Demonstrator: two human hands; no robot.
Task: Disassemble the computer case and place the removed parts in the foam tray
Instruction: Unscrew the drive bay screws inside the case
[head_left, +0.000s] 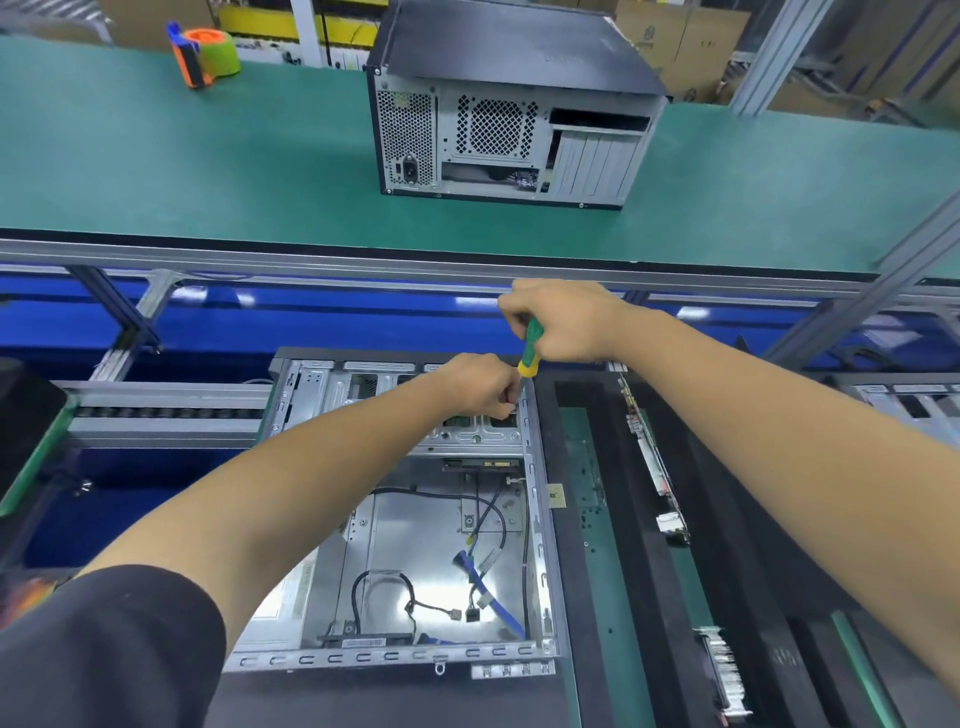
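Observation:
An open grey computer case (415, 540) lies flat in front of me, with loose black and blue cables (483, 577) on its floor. My right hand (561, 322) grips a green and yellow screwdriver (530, 348), held upright over the case's far right corner. My left hand (480, 384) pinches something small at the drive cage beside the screwdriver tip; what it holds is hidden. The black foam tray (649, 519) lies right of the case. A circuit board (652, 457) stands on edge in one slot and a finned part (722, 670) sits nearer me.
A second, closed computer case (509, 119) stands on the green conveyor belt (208, 171) beyond. An orange and green tape dispenser (205, 54) sits at the far left. Aluminium frame rails (363, 260) cross between the belt and my bench.

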